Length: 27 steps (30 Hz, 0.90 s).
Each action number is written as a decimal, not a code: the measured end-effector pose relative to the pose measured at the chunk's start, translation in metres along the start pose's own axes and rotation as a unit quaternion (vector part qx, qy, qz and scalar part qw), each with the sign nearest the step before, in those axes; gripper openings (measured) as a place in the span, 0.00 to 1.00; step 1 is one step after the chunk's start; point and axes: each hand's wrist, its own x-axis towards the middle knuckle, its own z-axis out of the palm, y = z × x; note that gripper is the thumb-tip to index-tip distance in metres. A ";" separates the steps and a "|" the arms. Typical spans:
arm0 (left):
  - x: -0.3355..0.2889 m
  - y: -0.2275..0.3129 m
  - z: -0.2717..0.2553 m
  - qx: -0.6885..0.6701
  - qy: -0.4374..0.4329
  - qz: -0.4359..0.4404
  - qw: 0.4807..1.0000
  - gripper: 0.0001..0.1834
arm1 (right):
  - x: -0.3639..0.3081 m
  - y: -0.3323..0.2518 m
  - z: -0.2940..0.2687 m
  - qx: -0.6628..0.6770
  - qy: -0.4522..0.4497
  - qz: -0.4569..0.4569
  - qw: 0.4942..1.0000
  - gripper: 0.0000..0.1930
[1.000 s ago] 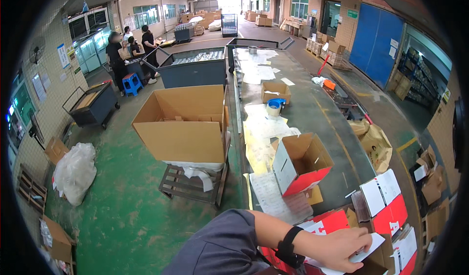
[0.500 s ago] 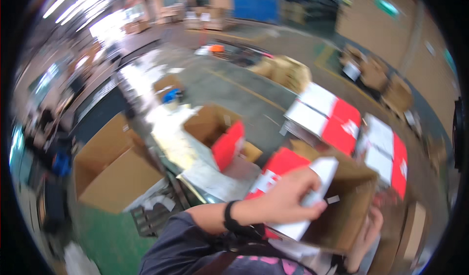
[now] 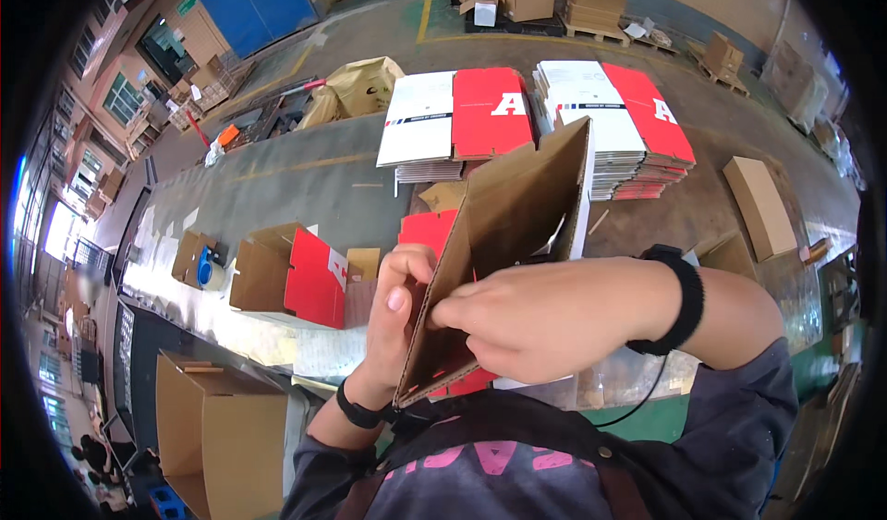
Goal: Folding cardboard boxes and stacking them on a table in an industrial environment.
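Observation:
A partly folded cardboard box, brown inside with white and red outer faces, stands tilted in front of my chest with its opening toward me. My left hand grips its left wall from outside, the thumb up and the fingers bent against the board. Across the opening reaches my right hand, its curled fingertips pressed to the inner side of that same wall. Part of the box's lower end is hidden behind my right hand and forearm.
Two stacks of flat red-and-white cartons, a left one and a right one, lie beyond the box. An open red-sided box, a blue tape roll and a large brown carton are at left. A long brown box lies at right.
The view has swung right. My left hand has gone from the white flap to the box's left wall, and my right hand from its right side to the inside of that wall.

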 end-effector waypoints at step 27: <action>-0.036 -0.016 -0.001 0.294 -0.033 0.212 0.931 0.05 | -0.017 0.008 0.024 0.193 -0.065 0.017 0.979 0.32</action>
